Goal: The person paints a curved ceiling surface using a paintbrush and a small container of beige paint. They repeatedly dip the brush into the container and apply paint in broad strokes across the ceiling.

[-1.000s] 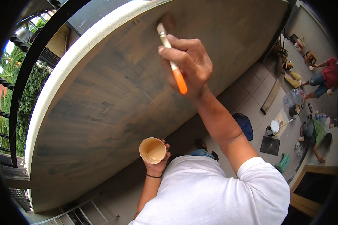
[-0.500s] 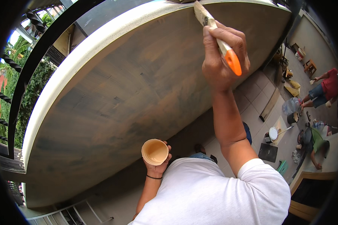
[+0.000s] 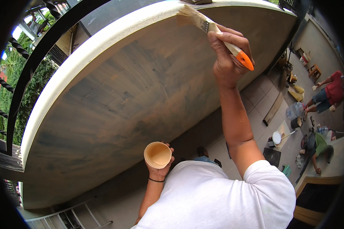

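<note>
My right hand (image 3: 227, 57) grips an orange-handled paintbrush (image 3: 214, 30), raised high with its pale bristles touching the upper edge of a large grey-brown stained wall panel (image 3: 133, 99), beside its cream border (image 3: 103, 42). My left hand (image 3: 162, 166) holds a small tan paper cup (image 3: 157, 154) low in front of my chest, its mouth facing up. The cup's inside looks tan; its contents cannot be made out.
A black curved metal railing (image 3: 46, 45) and green foliage (image 3: 15, 80) lie at the left. Far below on the tiled floor at right, two people (image 3: 328, 91) crouch among buckets, a white lid (image 3: 276, 137) and boards. A ladder rail (image 3: 84, 217) shows at bottom left.
My right hand has carried the brush up and to the right across the panel, from its middle to the top edge. The cup in my left hand has stayed almost still.
</note>
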### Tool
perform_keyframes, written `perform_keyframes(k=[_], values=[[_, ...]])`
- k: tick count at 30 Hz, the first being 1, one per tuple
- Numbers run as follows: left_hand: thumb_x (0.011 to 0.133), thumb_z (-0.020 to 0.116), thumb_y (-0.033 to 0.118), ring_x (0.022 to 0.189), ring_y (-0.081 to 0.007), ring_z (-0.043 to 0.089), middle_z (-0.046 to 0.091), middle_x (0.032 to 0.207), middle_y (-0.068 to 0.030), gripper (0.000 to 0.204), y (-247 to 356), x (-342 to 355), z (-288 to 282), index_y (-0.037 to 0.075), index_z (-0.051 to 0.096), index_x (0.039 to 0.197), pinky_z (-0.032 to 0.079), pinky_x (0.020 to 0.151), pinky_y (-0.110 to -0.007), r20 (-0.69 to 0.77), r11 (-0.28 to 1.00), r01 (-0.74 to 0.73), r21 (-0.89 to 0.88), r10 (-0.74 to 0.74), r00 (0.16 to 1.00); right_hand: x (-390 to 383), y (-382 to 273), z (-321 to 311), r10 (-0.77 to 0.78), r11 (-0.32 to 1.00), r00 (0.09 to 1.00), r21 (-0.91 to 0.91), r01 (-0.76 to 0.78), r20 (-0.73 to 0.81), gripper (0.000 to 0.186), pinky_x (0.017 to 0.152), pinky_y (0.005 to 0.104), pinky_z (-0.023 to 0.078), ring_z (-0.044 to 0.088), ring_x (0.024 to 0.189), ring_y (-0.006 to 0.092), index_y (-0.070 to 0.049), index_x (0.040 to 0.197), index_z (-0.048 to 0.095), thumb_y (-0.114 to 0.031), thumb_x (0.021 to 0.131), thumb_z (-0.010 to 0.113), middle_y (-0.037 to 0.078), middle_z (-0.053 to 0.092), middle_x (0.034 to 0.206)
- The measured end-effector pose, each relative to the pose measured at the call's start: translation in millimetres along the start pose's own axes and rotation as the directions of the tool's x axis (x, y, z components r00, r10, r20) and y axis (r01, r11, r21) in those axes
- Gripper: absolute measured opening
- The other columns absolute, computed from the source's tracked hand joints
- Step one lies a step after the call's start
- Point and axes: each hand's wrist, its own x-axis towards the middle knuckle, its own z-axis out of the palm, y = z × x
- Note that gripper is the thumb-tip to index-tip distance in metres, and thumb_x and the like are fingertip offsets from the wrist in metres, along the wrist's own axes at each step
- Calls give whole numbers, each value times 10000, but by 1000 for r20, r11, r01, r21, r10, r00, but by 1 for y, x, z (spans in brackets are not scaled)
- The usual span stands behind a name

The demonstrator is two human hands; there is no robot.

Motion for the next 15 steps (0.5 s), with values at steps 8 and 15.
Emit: perform_keyframes(k=[8,15], values=[[1044,581,543,1264,-457,660,657,1370,-232,640,1,0,-2,19,614,1411,658,878,-587,-21,1000,-1,3,2,1000,-7,-16,5,-390,866,855,-181,467,342,190,940,345,662,768,1115,255,-126,950,770,-24,825,871,80,811,1185],[1048,582,531,1252,-454,670,661,1365,-226,637,-4,2,-1,14,602,1421,661,856,-570,-12,1000,-7,9,7,1000,-29,-5,-14,-205,953,894,-127,275,398,228,932,350,657,770,1137,261,-133,930,785,24,786,868,63,817,1171]])
